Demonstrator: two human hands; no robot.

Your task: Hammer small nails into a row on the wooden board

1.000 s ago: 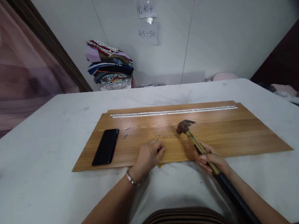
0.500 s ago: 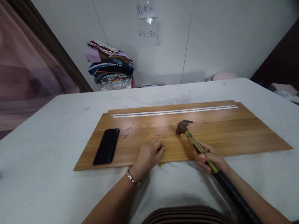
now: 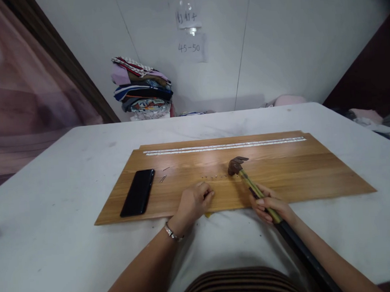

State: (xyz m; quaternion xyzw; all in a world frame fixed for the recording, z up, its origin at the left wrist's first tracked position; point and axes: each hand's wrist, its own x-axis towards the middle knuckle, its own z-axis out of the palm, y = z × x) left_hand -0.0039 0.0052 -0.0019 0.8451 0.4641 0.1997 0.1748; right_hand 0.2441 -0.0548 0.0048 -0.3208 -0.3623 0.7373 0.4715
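My right hand point(image 3: 273, 207) is wrapped round the yellow-and-black handle of a claw hammer point(image 3: 249, 181). Its rusty head hangs low over the wooden board point(image 3: 309, 170), by the right end of a row of small nails point(image 3: 216, 176) in the wood. Whether the head touches a nail I cannot tell. My left hand point(image 3: 195, 201), with a metal band at the wrist, rests on the board's near part with its fingers curled in, just below the row. Nothing shows in those fingers. Several loose nails point(image 3: 163, 178) lie on the left of the board.
A black phone point(image 3: 137, 192) lies at the board's left end. Two white measuring strips point(image 3: 224, 147) run along its far side. Beneath is a white-covered table point(image 3: 52, 185). Folded cloths point(image 3: 143, 85) are stacked at the wall, under paper notes point(image 3: 191, 48).
The view has tilted and shifted slightly. Both hands and the hammer keep nearly the same place over the board.
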